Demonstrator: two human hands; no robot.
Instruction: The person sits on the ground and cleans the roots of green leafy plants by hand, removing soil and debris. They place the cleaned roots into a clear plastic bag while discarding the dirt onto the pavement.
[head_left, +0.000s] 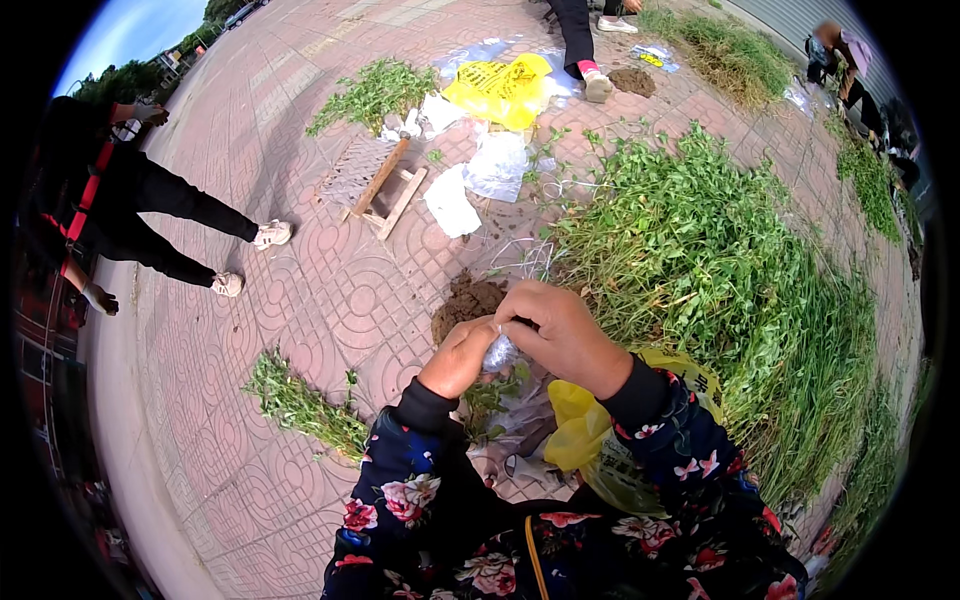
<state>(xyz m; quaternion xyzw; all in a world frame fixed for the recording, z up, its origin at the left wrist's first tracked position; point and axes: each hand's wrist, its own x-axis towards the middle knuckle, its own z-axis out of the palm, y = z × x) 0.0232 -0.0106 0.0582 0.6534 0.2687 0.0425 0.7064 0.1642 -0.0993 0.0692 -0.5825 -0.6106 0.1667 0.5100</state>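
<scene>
My left hand (465, 356) and my right hand (559, 330) meet in front of me, fingertips pinched together at the top of a small clear plastic bundle (499, 354). What the plastic wraps is too small to tell. Leafy green stems (484, 401) hang just beneath it. Directly beyond my hands sits a mound of moist brown soil (466, 298). Under my right forearm bunches a yellow plastic bag (577, 424) that bears writing. Crumpled clear plastic (525, 409) lies below my hands, partly hidden by them.
A large heap of leafy green seedlings (675, 247) fills the right side. A smaller bunch (304, 405) lies left, another (375, 94) farther off. Beyond the soil are a wooden stool (397, 202), white plastic sheets (495, 165) and a yellow bag (499, 90). One person (172, 202) stands left; others work farther away.
</scene>
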